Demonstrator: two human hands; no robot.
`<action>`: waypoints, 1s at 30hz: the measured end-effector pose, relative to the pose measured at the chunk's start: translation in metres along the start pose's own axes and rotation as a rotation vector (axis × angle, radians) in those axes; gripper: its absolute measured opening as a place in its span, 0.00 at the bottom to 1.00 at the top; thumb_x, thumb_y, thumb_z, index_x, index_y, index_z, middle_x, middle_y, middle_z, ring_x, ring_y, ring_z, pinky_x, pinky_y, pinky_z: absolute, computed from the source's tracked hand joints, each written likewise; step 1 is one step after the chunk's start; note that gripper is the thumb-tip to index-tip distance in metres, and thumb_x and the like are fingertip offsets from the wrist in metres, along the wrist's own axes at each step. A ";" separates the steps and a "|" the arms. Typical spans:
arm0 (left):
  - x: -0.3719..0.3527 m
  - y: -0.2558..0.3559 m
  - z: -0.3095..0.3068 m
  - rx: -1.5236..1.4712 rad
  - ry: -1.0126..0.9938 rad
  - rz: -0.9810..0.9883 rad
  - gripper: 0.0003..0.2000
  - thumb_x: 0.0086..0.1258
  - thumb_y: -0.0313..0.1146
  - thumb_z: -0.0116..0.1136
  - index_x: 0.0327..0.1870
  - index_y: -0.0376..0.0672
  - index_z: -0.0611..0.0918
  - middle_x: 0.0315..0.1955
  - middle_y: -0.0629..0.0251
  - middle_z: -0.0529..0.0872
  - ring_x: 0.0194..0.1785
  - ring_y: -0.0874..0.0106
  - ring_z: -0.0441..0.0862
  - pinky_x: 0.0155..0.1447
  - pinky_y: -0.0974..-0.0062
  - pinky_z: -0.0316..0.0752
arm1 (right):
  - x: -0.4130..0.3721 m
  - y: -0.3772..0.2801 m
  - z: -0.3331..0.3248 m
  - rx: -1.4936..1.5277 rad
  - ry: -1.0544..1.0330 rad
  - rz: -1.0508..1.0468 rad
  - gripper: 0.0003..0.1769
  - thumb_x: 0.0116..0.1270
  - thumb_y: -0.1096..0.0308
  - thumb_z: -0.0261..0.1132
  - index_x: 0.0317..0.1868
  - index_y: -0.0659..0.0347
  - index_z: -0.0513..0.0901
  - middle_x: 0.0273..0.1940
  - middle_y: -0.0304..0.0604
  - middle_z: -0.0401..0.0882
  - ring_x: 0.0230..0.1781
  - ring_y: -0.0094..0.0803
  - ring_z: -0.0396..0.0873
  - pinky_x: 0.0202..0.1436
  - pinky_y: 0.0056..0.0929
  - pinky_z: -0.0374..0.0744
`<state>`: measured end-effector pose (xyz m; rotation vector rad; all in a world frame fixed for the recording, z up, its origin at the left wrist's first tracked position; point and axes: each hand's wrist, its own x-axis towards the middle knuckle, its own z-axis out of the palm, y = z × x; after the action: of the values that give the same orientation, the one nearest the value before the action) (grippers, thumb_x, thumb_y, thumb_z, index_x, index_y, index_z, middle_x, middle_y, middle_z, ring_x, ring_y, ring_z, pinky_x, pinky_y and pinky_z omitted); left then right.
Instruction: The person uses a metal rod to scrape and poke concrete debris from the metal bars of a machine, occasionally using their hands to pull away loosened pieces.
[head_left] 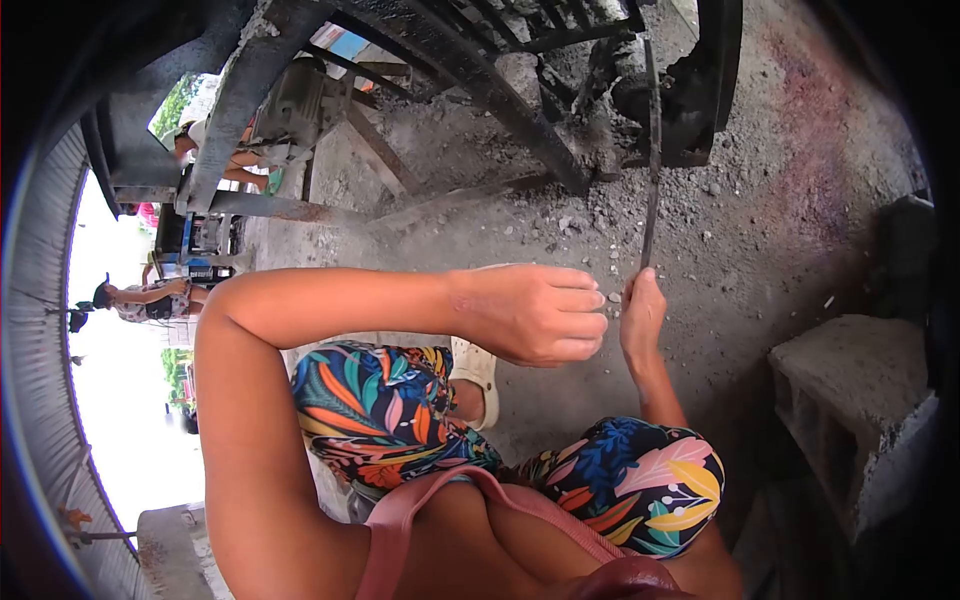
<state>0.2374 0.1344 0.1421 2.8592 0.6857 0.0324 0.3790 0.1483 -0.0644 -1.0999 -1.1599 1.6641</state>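
Observation:
My right hand (644,312) is closed round the near end of a long, thin dark rod (654,160), thumb lying along it. The rod's far end reaches into a black metal frame (690,100) caked with grey grit. Beside it, slightly to the left, my left hand (550,315) has its fingers curled in, back of the hand toward me. Whatever may be inside those fingers is hidden. The two hands are close but apart, above the gritty concrete floor (540,240).
Dark steel beams (480,80) cross overhead in the view, with a motor (295,105) among them. A hollow concrete block (850,380) stands at the right. Rubble lies under the frame. A person (150,298) is at far left, seen sideways; another person's legs (245,170) show behind the beams.

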 end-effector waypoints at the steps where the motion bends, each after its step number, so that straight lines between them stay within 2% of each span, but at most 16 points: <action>1: -0.006 0.001 0.002 0.005 0.028 -0.018 0.10 0.55 0.32 0.59 0.38 0.40 0.79 0.40 0.63 0.80 0.48 0.65 0.79 0.55 0.67 0.74 | -0.007 0.003 0.001 0.078 0.049 0.048 0.25 0.74 0.53 0.43 0.21 0.59 0.66 0.16 0.31 0.62 0.18 0.19 0.57 0.21 0.25 0.57; 5: -0.018 0.000 0.004 -0.017 0.184 -0.071 0.11 0.54 0.32 0.58 0.38 0.39 0.79 0.40 0.62 0.80 0.47 0.65 0.79 0.54 0.65 0.74 | -0.035 0.014 0.005 0.031 0.032 -0.208 0.27 0.74 0.49 0.42 0.19 0.57 0.64 0.15 0.32 0.59 0.16 0.19 0.58 0.19 0.22 0.57; 7: -0.033 -0.007 0.001 -0.282 0.115 -0.248 0.11 0.56 0.30 0.55 0.40 0.39 0.79 0.40 0.61 0.80 0.46 0.63 0.79 0.52 0.64 0.74 | -0.044 0.008 0.012 0.118 -0.118 -0.231 0.27 0.74 0.50 0.42 0.17 0.56 0.62 0.14 0.34 0.57 0.14 0.21 0.58 0.18 0.23 0.58; 8: -0.042 -0.011 0.003 -0.271 0.148 -0.255 0.11 0.56 0.30 0.55 0.40 0.39 0.79 0.40 0.61 0.80 0.46 0.63 0.79 0.52 0.64 0.74 | -0.045 0.004 0.011 0.091 -0.138 -0.245 0.27 0.74 0.50 0.42 0.17 0.56 0.62 0.14 0.34 0.57 0.14 0.21 0.58 0.18 0.23 0.58; 10: -0.063 -0.015 0.018 -0.525 0.032 -0.492 0.12 0.57 0.29 0.51 0.42 0.38 0.79 0.41 0.58 0.81 0.45 0.61 0.78 0.50 0.65 0.74 | -0.041 -0.007 0.008 0.317 -0.237 -0.087 0.28 0.73 0.50 0.42 0.16 0.56 0.58 0.14 0.36 0.57 0.14 0.23 0.57 0.18 0.24 0.59; 11: -0.074 -0.018 0.029 -0.688 0.118 -0.554 0.12 0.60 0.29 0.48 0.43 0.38 0.80 0.40 0.58 0.81 0.45 0.60 0.78 0.50 0.66 0.73 | -0.037 -0.018 0.009 0.274 -0.271 -0.097 0.28 0.73 0.50 0.42 0.16 0.56 0.58 0.14 0.36 0.57 0.14 0.23 0.57 0.18 0.24 0.59; 14: -0.099 -0.029 0.057 -0.768 0.200 -0.636 0.11 0.62 0.29 0.47 0.42 0.37 0.80 0.39 0.57 0.81 0.45 0.61 0.78 0.51 0.67 0.72 | -0.023 -0.073 0.021 0.264 -0.291 -0.296 0.29 0.74 0.50 0.36 0.15 0.57 0.57 0.15 0.40 0.58 0.16 0.29 0.60 0.27 0.33 0.70; 16: -0.102 -0.033 0.070 -0.726 0.405 -0.565 0.12 0.66 0.30 0.42 0.42 0.36 0.79 0.39 0.59 0.81 0.44 0.63 0.77 0.53 0.68 0.71 | -0.014 -0.116 0.037 0.077 -0.398 -0.412 0.30 0.75 0.52 0.32 0.16 0.59 0.58 0.21 0.44 0.62 0.24 0.35 0.66 0.43 0.40 0.73; 18: -0.100 -0.037 0.066 -0.824 0.787 -0.595 0.15 0.69 0.33 0.37 0.40 0.35 0.79 0.37 0.61 0.81 0.43 0.66 0.76 0.54 0.70 0.68 | -0.008 -0.149 0.062 -0.072 -0.432 -0.458 0.29 0.75 0.54 0.31 0.17 0.60 0.59 0.23 0.45 0.63 0.25 0.35 0.67 0.46 0.40 0.73; 19: -0.103 -0.039 0.063 -0.922 0.878 -0.580 0.18 0.70 0.35 0.33 0.40 0.34 0.78 0.37 0.61 0.79 0.43 0.69 0.75 0.54 0.70 0.67 | -0.008 -0.160 0.077 -0.110 -0.433 -0.451 0.29 0.75 0.54 0.31 0.17 0.60 0.59 0.23 0.45 0.63 0.25 0.35 0.67 0.46 0.40 0.73; 22: -0.118 -0.053 0.064 -1.066 0.920 -0.463 0.18 0.71 0.36 0.31 0.39 0.35 0.77 0.39 0.58 0.77 0.44 0.71 0.73 0.53 0.71 0.68 | -0.004 -0.168 0.124 -0.291 -0.470 -0.400 0.27 0.76 0.56 0.32 0.18 0.60 0.60 0.24 0.45 0.64 0.26 0.34 0.68 0.42 0.36 0.73; 23: -0.118 -0.049 0.071 -1.376 0.991 -0.460 0.18 0.74 0.39 0.33 0.39 0.33 0.74 0.28 0.60 0.78 0.33 0.71 0.76 0.42 0.73 0.73 | 0.002 -0.162 0.138 -0.296 -0.553 -0.371 0.26 0.76 0.57 0.33 0.19 0.60 0.60 0.24 0.45 0.65 0.25 0.33 0.68 0.39 0.34 0.73; 24: -0.119 -0.044 0.085 -1.399 0.999 -0.451 0.18 0.74 0.39 0.33 0.39 0.33 0.74 0.28 0.60 0.78 0.33 0.71 0.76 0.42 0.73 0.73 | 0.009 -0.153 0.153 -0.295 -0.636 -0.338 0.25 0.76 0.58 0.34 0.19 0.60 0.60 0.24 0.44 0.65 0.25 0.32 0.68 0.36 0.32 0.72; 26: -0.117 -0.039 0.127 -1.317 1.352 -0.723 0.16 0.74 0.39 0.33 0.38 0.35 0.71 0.24 0.63 0.76 0.27 0.74 0.74 0.34 0.74 0.73 | 0.019 -0.114 0.181 -0.268 -0.594 -0.253 0.22 0.74 0.61 0.38 0.20 0.60 0.61 0.22 0.40 0.65 0.23 0.28 0.66 0.30 0.28 0.69; 28: -0.133 -0.046 0.177 -1.434 1.369 -0.931 0.14 0.75 0.39 0.33 0.38 0.39 0.69 0.23 0.65 0.74 0.23 0.77 0.71 0.29 0.75 0.69 | 0.013 -0.075 0.216 -0.360 -0.380 -0.083 0.19 0.72 0.63 0.42 0.21 0.59 0.63 0.20 0.36 0.64 0.21 0.25 0.63 0.27 0.25 0.66; 30: -0.159 -0.047 0.239 -1.466 1.174 -1.044 0.15 0.77 0.42 0.33 0.49 0.41 0.69 0.44 0.63 0.77 0.42 0.76 0.75 0.42 0.78 0.73 | 0.013 -0.032 0.238 -0.115 -0.338 0.046 0.20 0.72 0.60 0.46 0.21 0.58 0.63 0.19 0.33 0.63 0.22 0.22 0.61 0.26 0.24 0.63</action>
<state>0.0904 0.0585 -0.0970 0.7098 1.3548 1.3569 0.1543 0.1082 0.0106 -0.9419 -1.4679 1.8889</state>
